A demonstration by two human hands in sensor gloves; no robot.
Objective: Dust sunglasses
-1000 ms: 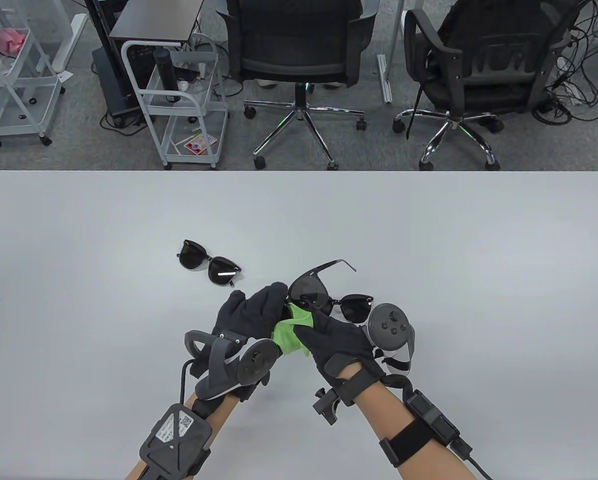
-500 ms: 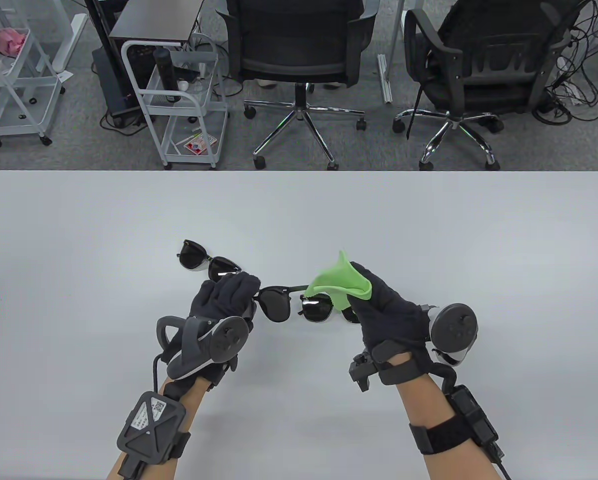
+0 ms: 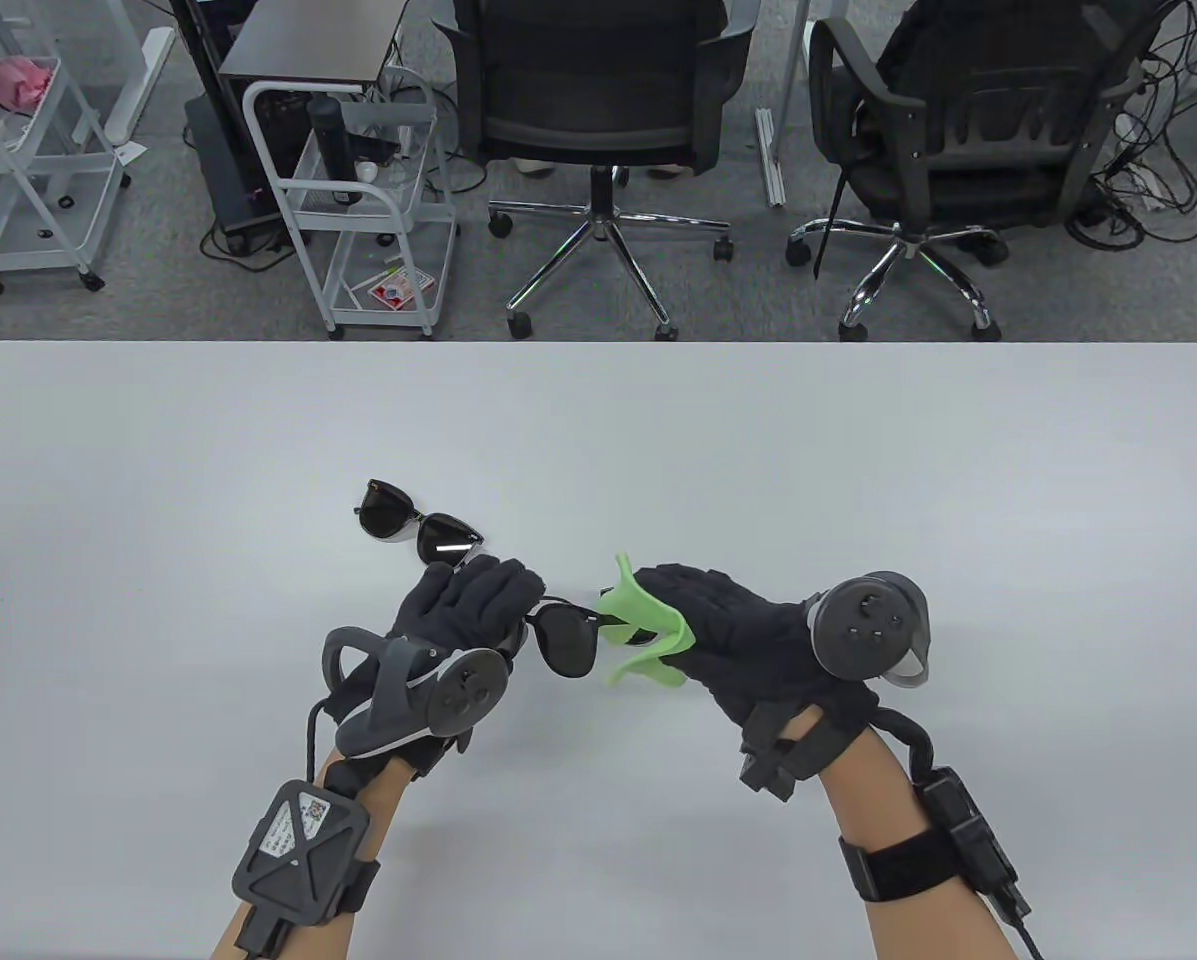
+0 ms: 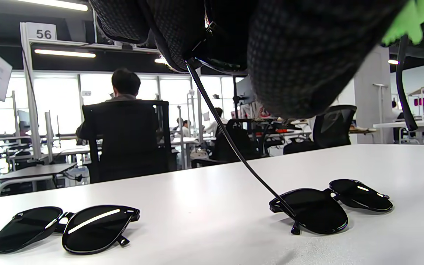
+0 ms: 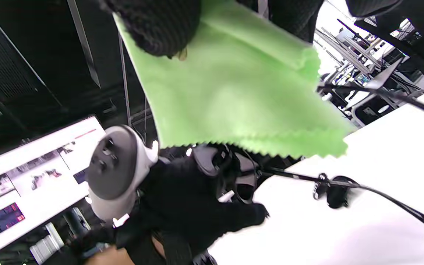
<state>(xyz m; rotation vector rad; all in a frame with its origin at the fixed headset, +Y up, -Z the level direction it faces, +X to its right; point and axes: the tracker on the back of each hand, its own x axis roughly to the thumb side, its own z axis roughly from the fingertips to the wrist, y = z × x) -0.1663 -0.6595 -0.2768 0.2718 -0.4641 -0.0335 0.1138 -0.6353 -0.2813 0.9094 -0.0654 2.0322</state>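
Behind the pale desk (image 3: pixel 858 450) stand two black office chairs (image 3: pixel 598 110) and two white wire carts (image 3: pixel 358 200) on grey carpet. Three pairs of dark sunglasses can be counted across the views. One folded pair (image 3: pixel 420 527) lies on the desk, just beyond the left hand (image 3: pixel 458 615) and untouched. A second pair (image 4: pixel 329 204) also rests flat on the desk in the left wrist view; in the table view it is hidden under the hands. The third pair, the held sunglasses (image 3: pixel 568 640), is raised off the desk between the two hands: the left hand grips it at one end, fingers curled round the frame, with one thin temple arm hanging down towards the desk. The right hand (image 3: pixel 748 640) pinches a single bright green cloth (image 3: pixel 648 630), which drapes from its fingers (image 5: pixel 160 25) against the lens nearest that hand. One tracker sits on each hand.
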